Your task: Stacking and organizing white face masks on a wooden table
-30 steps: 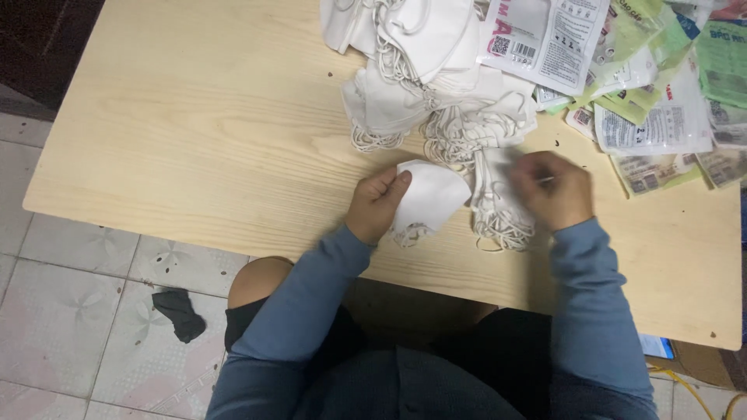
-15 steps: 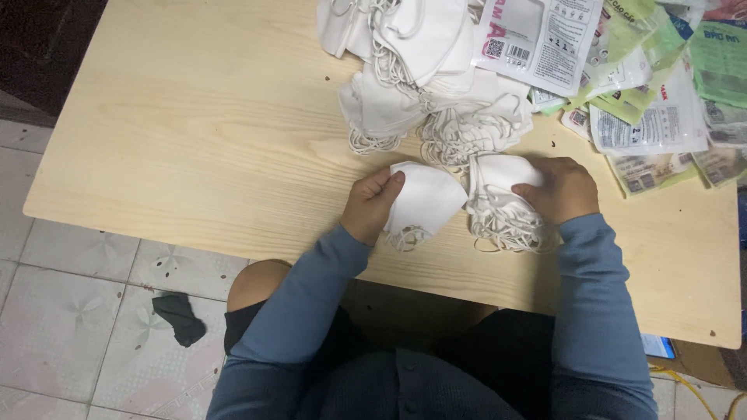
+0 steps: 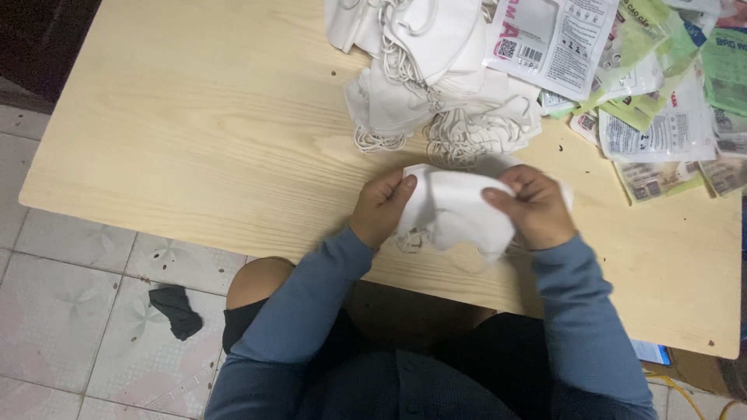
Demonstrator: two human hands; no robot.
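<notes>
1. Now both hands hold one soft white cloth face mask (image 3: 455,210) by the table's near edge. A second ago, two masks lay apart there.
2. Left hand (image 3: 381,208) pinches its left edge; right hand (image 3: 533,206) is closed on its right side.
3. One heap of white masks (image 3: 428,70) sits at twelve o'clock, too tangled to count.
4. Shiny printed packets (image 3: 661,85) lie at two o'clock on the pale wooden table (image 3: 194,140).

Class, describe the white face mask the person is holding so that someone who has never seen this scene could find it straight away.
Start at the pale wooden table and find its near edge. There the left hand and right hand hold one white face mask between them. Unlike the heap of masks farther back, it is gripped and lifted clear.
</notes>
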